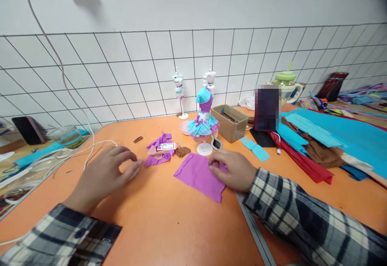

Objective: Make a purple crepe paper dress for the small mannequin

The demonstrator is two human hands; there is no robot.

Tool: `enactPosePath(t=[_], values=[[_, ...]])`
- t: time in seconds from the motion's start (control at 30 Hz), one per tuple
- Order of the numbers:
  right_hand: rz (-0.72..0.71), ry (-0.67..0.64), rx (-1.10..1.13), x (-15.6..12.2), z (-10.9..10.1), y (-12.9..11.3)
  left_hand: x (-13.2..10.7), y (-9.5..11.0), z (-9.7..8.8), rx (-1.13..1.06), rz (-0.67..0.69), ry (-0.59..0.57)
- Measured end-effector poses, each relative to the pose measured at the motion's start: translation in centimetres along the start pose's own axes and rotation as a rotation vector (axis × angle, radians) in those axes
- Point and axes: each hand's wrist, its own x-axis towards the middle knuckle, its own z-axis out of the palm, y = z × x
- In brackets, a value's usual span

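Note:
A sheet of purple crepe paper lies on the orange table. My right hand rests at its upper right side, fingers curled and closed on it; the exact grip is partly hidden. To the left, my left hand hovers low over the table with nothing in it, thumb and fingers apart. Beyond the sheet stands a small dress form wearing a blue and purple crepe-paper dress. Between the hands and farther back, a pile of purple paper scraps has a white-and-red labelled packet on top.
Two more mini dress forms stand by the tiled wall. A cardboard box sits behind my right hand, near blue paper pieces. A metal ruler lies under my right forearm. Colored paper sheets and a lidded cup are at right.

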Motion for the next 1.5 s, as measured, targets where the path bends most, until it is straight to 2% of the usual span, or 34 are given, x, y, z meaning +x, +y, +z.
enactPosePath(t=[0.07, 0.13, 0.2, 0.27, 0.4, 0.5, 0.6, 0.73, 0.87, 0.97, 1.1, 1.2, 1.4, 1.5], values=[[0.102, 0.048, -0.074, 0.5, -1.2, 1.2, -0.5, -1.9, 0.0, 0.0, -0.011, -0.016], [0.221, 0.009, -0.188, 0.8, -2.2, 2.6, -0.9, -2.1, 0.4, -0.043, 0.014, 0.01], [0.315, -0.035, -0.292, 0.9, -2.7, 3.6, -1.0, -1.0, 1.0, -0.09, 0.085, 0.028], [0.372, -0.048, -0.373, 0.9, -2.7, 4.2, -1.0, 1.0, 1.5, -0.127, 0.212, 0.029], [0.466, -0.148, -0.477, 0.4, -2.8, 4.6, -0.8, 4.6, 1.9, -0.173, 0.441, 0.003], [0.501, -0.259, -0.517, 0.1, -3.3, 4.7, -0.9, 5.8, 2.0, -0.226, 0.518, -0.013], [0.474, -0.335, -0.537, -0.1, -3.9, 4.9, -1.0, 6.1, 2.1, -0.272, 0.507, -0.028], [0.453, -0.403, -0.503, 0.0, -3.8, 4.8, -0.9, 6.3, 2.6, -0.35, 0.425, 0.004], [0.463, -0.376, -0.505, 0.0, -3.5, 4.4, -0.9, 6.7, 2.9, -0.379, 0.416, -0.01], [0.42, -0.341, -0.551, -0.3, -3.9, 4.0, -1.0, 6.8, 2.9, -0.381, 0.412, -0.021], [0.362, -0.393, -0.616, -0.7, -4.3, 4.0, -1.0, 6.5, 3.0, -0.382, 0.385, -0.029], [0.356, -0.405, -0.592, -0.7, -3.6, 4.2, -0.9, 6.6, 3.2, -0.378, 0.39, -0.046], [0.379, -0.311, -0.552, -0.1, -2.6, 2.9, -1.0, 7.4, 2.9, -0.397, 0.409, -0.008], [0.442, -0.177, -0.521, -0.3, -2.8, 1.2, -1.1, 7.4, 2.7, -0.412, 0.404, -0.024]])
